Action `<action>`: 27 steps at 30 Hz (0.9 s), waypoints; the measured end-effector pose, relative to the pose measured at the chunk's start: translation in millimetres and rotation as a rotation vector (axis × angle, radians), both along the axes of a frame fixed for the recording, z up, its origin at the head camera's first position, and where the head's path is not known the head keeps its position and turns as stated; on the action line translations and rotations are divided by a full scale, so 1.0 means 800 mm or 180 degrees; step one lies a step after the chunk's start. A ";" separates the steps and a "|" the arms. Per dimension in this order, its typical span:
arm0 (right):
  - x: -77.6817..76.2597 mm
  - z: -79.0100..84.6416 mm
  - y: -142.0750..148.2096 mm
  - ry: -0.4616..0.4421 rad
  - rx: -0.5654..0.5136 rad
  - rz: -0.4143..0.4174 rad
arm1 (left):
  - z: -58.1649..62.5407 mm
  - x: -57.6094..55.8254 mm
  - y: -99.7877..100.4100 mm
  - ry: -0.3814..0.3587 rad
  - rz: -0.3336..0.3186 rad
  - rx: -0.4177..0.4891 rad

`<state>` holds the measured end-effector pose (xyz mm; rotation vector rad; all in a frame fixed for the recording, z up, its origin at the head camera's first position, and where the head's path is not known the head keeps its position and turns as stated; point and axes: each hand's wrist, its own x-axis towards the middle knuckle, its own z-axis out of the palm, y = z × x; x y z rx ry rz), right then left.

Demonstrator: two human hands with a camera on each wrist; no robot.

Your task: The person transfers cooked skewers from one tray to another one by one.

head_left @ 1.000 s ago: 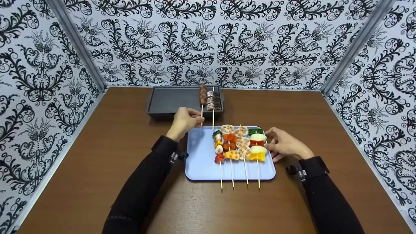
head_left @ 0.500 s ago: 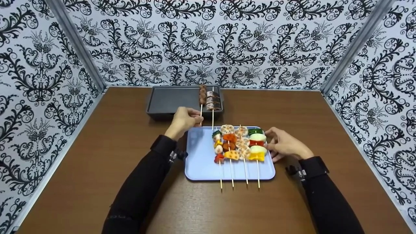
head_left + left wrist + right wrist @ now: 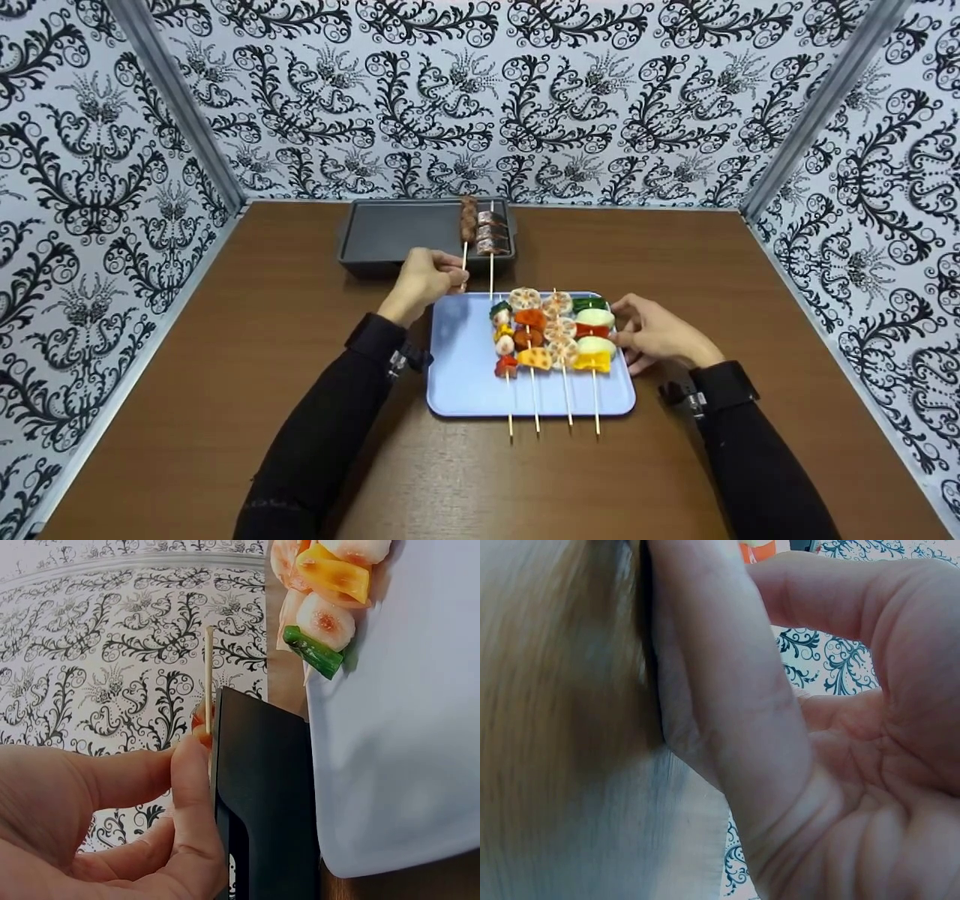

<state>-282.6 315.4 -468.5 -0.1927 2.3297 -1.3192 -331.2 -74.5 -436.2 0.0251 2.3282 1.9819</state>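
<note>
My left hand (image 3: 429, 279) pinches the bare stick of a brown meatball skewer (image 3: 469, 219) between thumb and fingertips. The meat lies along the right part of a dark grill pan (image 3: 405, 225); beside it is a fish skewer (image 3: 492, 232) with silvery skin. In the left wrist view a thin wooden stick (image 3: 209, 667) rises above the pinching fingers. My right hand (image 3: 660, 331) holds the right edge of a pale blue tray (image 3: 461, 382). Four-sided and flat, the tray bears several vegetable skewers (image 3: 561, 330), their sticks poking over the front rim.
The grill pan stands at the back of the brown wooden table (image 3: 300, 375), against a patterned wall (image 3: 480, 97). Side walls close in the table left and right. The fish skewer's stick reaches from the pan toward the tray's back edge.
The meatball skewer looks slightly turned about its stick, and the stick's lower end has shifted a little to the left with my left fingers. The right hand and tray stay put.
</note>
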 end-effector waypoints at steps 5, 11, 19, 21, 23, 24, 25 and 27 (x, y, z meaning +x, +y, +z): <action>-0.003 -0.006 0.004 0.0015 -0.0004 -0.0012 | 0.001 0.002 -0.001 -0.0059 -0.0027 0.0037; -0.005 -0.007 0.006 0.0016 0.0012 -0.0028 | 0.007 0.007 0.000 -0.0056 -0.0029 0.0057; -0.006 -0.008 0.006 0.0018 -0.0036 0.0006 | 0.007 0.017 -0.001 0.0024 -0.0103 0.0139; -0.006 -0.009 0.006 0.0023 -0.0036 0.0014 | 0.007 0.021 -0.001 0.0058 -0.0126 0.0149; -0.006 -0.010 0.007 0.0031 -0.0020 0.0027 | 0.008 0.024 0.000 0.0082 -0.0142 0.0155; -0.006 -0.010 0.007 0.0031 -0.0023 0.0026 | 0.009 0.026 0.000 0.0089 -0.0147 0.0154; -0.006 -0.010 0.007 0.0031 -0.0025 0.0021 | 0.009 0.028 0.000 0.0094 -0.0150 0.0155; -0.006 -0.010 0.007 0.0029 -0.0025 0.0016 | 0.009 0.031 0.001 0.0098 -0.0163 0.0152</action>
